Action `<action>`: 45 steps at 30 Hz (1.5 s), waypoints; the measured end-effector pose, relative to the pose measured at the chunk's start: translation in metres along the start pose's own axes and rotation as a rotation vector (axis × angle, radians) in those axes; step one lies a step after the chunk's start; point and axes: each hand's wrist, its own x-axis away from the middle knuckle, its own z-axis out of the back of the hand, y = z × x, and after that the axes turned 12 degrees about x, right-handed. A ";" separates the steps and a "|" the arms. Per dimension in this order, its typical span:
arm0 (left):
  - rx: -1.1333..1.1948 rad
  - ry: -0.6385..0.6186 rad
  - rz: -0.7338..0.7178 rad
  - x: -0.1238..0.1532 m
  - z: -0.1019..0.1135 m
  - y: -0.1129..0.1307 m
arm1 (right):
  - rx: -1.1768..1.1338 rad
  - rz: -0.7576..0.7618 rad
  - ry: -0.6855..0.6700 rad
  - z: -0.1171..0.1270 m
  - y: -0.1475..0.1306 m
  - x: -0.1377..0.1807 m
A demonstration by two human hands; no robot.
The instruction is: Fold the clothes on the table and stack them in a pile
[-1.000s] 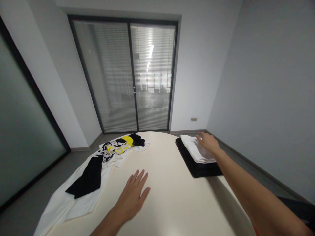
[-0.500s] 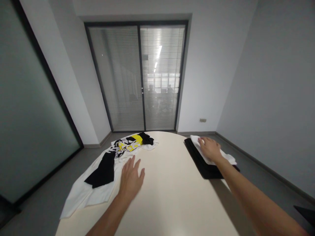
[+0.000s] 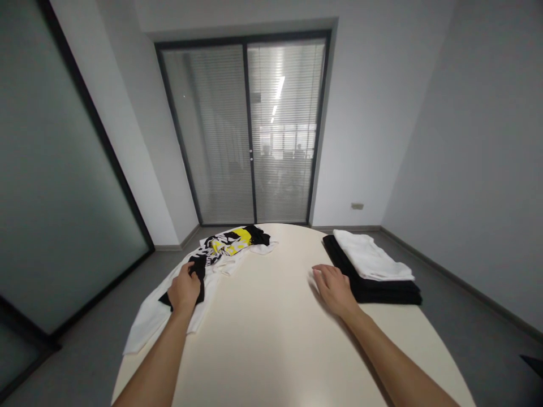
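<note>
L hand (image 3: 185, 289) sits on the black garment (image 3: 193, 278) at the left edge of the round cream worktop (image 3: 275, 328), fingers curled down onto the cloth; can't tell if it's actually pinching the fabric or just pressing on it. That black piece lies on top of a white garment (image 3: 146, 325), which is spread flat w/ its near part hanging over the worktop edge. Further back on the same side, touching the white one, is a printed shirt (image 3: 231, 244) w/ black, white & yellow pattern, crumpled.

R hand (image 3: 335, 287) lies palm-down on the bare worktop, fingers loosely apart, holding nothing. It's just beside the near-left corner of a folded stack on the right side: black folded clothes (image 3: 377, 291) at the bottom, white folded garment (image 3: 369, 261) on top. Hand doesn't look to be touching the stack, though the gap is small.

Both forearms reach in from the bottom of the view. Middle of the worktop between the hands is plain surface.

Behind the worktop: glass sliding doors (image 3: 250, 135) w/ blinds, grey walls, a frosted glass panel (image 3: 46, 186) on the left, grey floor
</note>
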 end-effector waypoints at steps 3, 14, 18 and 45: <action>0.061 0.041 -0.051 -0.001 0.001 0.003 | -0.034 -0.036 -0.014 -0.002 0.006 -0.002; 0.276 -0.616 -1.180 0.100 -0.004 0.084 | -0.070 0.035 -0.071 -0.003 -0.001 -0.001; 0.199 -0.572 -1.063 0.122 -0.014 0.089 | -0.092 0.060 -0.089 -0.003 -0.003 0.001; -0.125 -0.532 -0.447 0.099 0.005 0.091 | -0.140 0.623 -0.447 0.042 -0.044 0.018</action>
